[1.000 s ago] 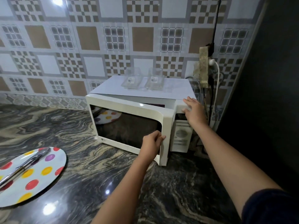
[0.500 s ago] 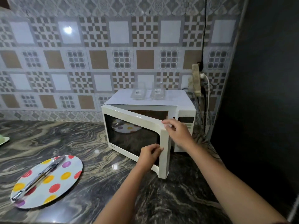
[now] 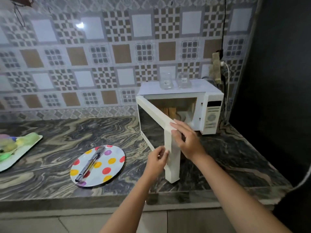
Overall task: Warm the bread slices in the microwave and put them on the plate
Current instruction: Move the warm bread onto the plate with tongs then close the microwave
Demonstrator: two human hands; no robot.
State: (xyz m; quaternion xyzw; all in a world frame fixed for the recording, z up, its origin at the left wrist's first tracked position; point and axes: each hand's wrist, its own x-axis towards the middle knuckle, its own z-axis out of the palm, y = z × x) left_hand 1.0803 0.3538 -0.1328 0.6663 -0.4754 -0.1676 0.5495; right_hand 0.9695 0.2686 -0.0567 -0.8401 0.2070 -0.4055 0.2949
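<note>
White microwave [image 3: 209, 105], door [image 3: 170, 140] swung open, both hands on its free edge: left hand [image 3: 157, 159] pinching low, right hand [image 3: 186, 142] gripping above. Bread slices [image 3: 169, 110] inside. Dotted plate [image 3: 107, 167] on counter [image 3: 70, 137], bearing tongs [image 3: 89, 163].

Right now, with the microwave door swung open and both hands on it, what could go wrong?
The tongs lie loose across the dotted plate, beside the open door; a reach there might knock them off. The bread slices could be hot for bare hands. The two clear containers on the microwave may shift if it is jolted.
</note>
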